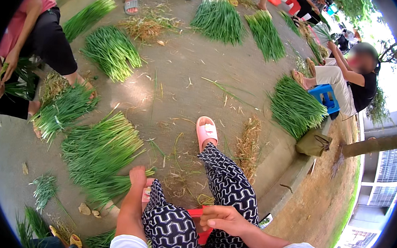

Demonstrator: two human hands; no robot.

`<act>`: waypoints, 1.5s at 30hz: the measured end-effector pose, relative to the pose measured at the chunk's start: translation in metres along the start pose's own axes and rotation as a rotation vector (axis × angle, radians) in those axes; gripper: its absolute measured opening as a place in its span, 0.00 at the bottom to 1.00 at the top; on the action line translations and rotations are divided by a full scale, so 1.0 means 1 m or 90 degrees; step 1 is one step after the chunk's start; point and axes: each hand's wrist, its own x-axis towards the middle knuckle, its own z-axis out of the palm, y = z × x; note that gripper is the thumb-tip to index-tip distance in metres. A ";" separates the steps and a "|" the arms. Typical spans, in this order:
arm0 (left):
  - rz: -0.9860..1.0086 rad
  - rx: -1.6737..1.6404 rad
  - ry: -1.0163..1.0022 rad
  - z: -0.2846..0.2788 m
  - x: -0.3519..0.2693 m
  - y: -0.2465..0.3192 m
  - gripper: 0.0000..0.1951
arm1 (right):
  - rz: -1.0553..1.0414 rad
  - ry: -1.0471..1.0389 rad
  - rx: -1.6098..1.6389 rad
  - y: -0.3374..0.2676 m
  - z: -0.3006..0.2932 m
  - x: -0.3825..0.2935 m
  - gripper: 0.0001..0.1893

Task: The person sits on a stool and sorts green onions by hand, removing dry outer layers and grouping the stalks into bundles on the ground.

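Note:
My left hand (138, 175) is low beside my left foot, closed around a bunch of garlic chives (120, 184). The pale stem ends stick out to the right of the fist, and the green leaves spread left onto a large heap of chives (98, 152) on the pavement. Over my lap hangs my right hand (225, 219), fingers loosely bent and nothing visible in them. Just below it, between my legs, shows a red plastic object (198, 213), mostly hidden.
Trimmed dry leaves (248, 147) lie right of my pink slipper (206, 129). More chive heaps (112, 52) (296, 108) surround me. A person sits on a blue stool (324, 97); another bends at left. A green bag (313, 143) rests by the curb (283, 187).

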 end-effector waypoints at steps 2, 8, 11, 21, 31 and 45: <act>-0.027 0.012 -0.031 -0.013 -0.005 -0.001 0.04 | -0.004 0.001 0.004 0.004 0.000 0.002 0.20; -0.024 -0.051 0.075 -0.052 -0.026 -0.016 0.08 | -0.015 0.043 -0.059 0.005 0.004 0.002 0.23; -0.065 -0.077 0.038 -0.067 -0.035 -0.029 0.11 | -0.044 0.056 -0.085 0.008 0.005 0.003 0.24; -0.142 -0.278 0.149 -0.162 -0.073 -0.038 0.10 | -0.078 0.062 -0.105 0.014 0.007 0.009 0.24; -0.097 -0.379 0.360 -0.267 -0.095 -0.051 0.08 | -0.124 0.073 -0.139 0.016 0.007 0.008 0.24; 0.038 -0.760 0.548 -0.413 -0.097 0.013 0.11 | -0.158 0.009 -0.118 0.025 -0.007 0.020 0.26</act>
